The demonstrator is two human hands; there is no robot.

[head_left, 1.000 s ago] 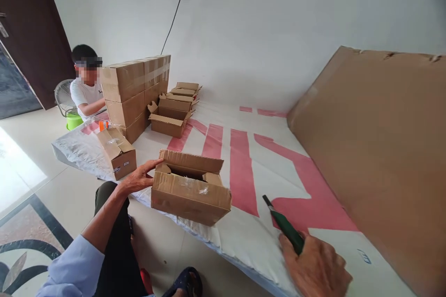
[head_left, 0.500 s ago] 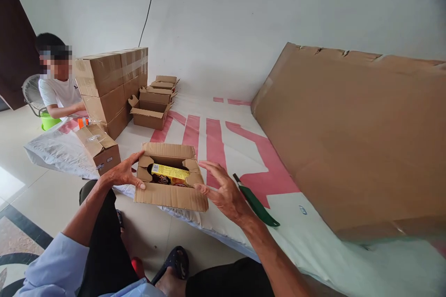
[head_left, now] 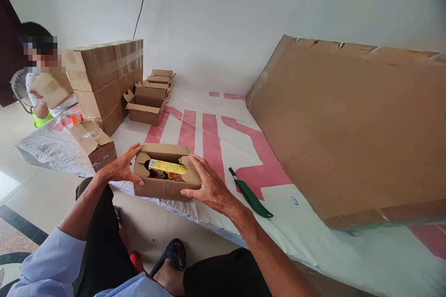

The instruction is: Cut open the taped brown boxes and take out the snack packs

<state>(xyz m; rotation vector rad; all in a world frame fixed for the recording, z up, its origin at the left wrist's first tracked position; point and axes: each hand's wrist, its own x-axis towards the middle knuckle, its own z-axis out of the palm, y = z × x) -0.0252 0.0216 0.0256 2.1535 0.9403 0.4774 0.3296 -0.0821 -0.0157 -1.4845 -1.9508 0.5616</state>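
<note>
One small open cardboard box (head_left: 163,181) sits on the white-and-red sheet (head_left: 223,148), both hands clasping it: left hand (head_left: 121,167) on its left wall, right hand (head_left: 207,188) on its right. One green-handled knife (head_left: 251,193) lies right of the box.

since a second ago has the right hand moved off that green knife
Yes. The right hand has left the green knife, which lies on the white sheet, and gone leftward to the open box, now gripping its right side.
</note>
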